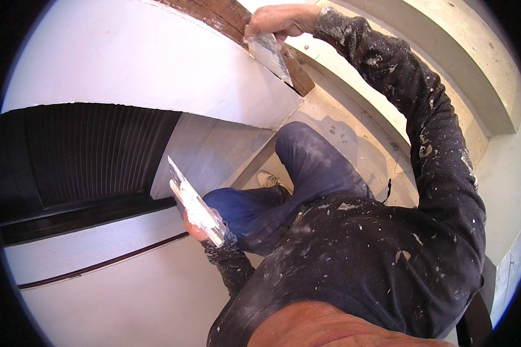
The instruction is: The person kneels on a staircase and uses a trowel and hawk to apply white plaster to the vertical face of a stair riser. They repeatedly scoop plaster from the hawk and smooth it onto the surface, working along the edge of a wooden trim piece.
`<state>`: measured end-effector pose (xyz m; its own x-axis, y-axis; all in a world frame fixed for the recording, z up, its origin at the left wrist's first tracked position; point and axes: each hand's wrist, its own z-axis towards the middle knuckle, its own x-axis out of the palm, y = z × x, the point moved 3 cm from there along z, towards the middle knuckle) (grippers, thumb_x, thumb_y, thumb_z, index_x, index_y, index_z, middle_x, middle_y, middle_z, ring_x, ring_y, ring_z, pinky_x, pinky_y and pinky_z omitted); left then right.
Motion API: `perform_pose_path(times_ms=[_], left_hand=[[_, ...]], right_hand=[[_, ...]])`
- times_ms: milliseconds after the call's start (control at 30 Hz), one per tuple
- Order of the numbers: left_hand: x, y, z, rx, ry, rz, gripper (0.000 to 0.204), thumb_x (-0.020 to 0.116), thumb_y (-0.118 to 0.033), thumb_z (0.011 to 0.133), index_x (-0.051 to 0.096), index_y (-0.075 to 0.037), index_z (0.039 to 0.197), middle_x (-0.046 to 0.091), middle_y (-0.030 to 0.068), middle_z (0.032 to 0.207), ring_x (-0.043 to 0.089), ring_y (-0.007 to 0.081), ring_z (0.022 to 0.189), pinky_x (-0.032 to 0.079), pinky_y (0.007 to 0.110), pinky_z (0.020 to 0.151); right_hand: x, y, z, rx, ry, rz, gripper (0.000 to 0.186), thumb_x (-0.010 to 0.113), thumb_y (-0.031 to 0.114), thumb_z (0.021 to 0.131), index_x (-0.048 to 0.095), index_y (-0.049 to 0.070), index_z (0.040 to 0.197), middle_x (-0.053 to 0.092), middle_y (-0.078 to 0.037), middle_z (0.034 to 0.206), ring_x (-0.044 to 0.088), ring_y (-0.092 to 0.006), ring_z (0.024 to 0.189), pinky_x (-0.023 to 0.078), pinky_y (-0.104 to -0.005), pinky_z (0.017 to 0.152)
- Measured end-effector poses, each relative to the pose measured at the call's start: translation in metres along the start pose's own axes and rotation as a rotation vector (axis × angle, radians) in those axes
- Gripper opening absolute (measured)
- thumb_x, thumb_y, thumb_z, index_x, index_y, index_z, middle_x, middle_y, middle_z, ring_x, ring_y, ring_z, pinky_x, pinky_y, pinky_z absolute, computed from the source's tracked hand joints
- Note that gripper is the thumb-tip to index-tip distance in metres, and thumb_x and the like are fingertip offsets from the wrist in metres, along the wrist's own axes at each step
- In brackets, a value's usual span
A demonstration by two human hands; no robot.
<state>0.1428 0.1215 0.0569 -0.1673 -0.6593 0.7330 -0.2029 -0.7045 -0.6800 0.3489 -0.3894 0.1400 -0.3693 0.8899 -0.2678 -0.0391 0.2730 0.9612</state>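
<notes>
My right hand is stretched far out to the upper middle, its fingers closed on a broad metal putty knife. The blade lies at the border of the white wall and a brown wooden beam, smeared with pale filler. Lower left, my left hand grips a flat plastering trowel from beneath, mostly hidden by it. White plaster is heaped along that trowel's upper face. Dark sleeves spotted with plaster cover both arms.
A dark ribbed panel is set below the white wall at left. Pale curved steps rise at right. My bent knees in dark blue trousers and one light shoe are between the hands. A thin dark strip crosses the lower-left wall.
</notes>
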Motion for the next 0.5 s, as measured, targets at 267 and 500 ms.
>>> perform_pose_path(times_ms=[267, 500], left_hand=[[0.032, 0.018, -0.005, 0.245, -0.659, 0.387, 0.036, 0.056, -0.018, 0.095, 0.055, 0.002, 0.125, 0.069, 0.0172, 0.103, 0.070, 0.0213, 0.074, 0.059, 0.030, 0.062], [0.151, 0.056, 0.032, 0.000, -0.396, 0.033, 0.038, 0.050, -0.027, 0.100, 0.061, 0.002, 0.122, 0.073, 0.0154, 0.097, 0.073, 0.0250, 0.075, 0.062, 0.035, 0.066]], right_hand=[[-0.051, 0.095, -0.078, -0.262, 0.189, 0.337, 0.021, 0.059, 0.015, 0.096, 0.071, -0.003, 0.102, 0.071, -0.008, 0.083, 0.068, -0.0133, 0.066, 0.056, -0.0240, 0.057], [0.102, 0.084, -0.124, -1.043, -0.149, -0.356, 0.051, 0.061, -0.003, 0.084, 0.065, 0.011, 0.133, 0.065, -0.015, 0.127, 0.059, -0.0285, 0.124, 0.048, -0.0434, 0.107]])
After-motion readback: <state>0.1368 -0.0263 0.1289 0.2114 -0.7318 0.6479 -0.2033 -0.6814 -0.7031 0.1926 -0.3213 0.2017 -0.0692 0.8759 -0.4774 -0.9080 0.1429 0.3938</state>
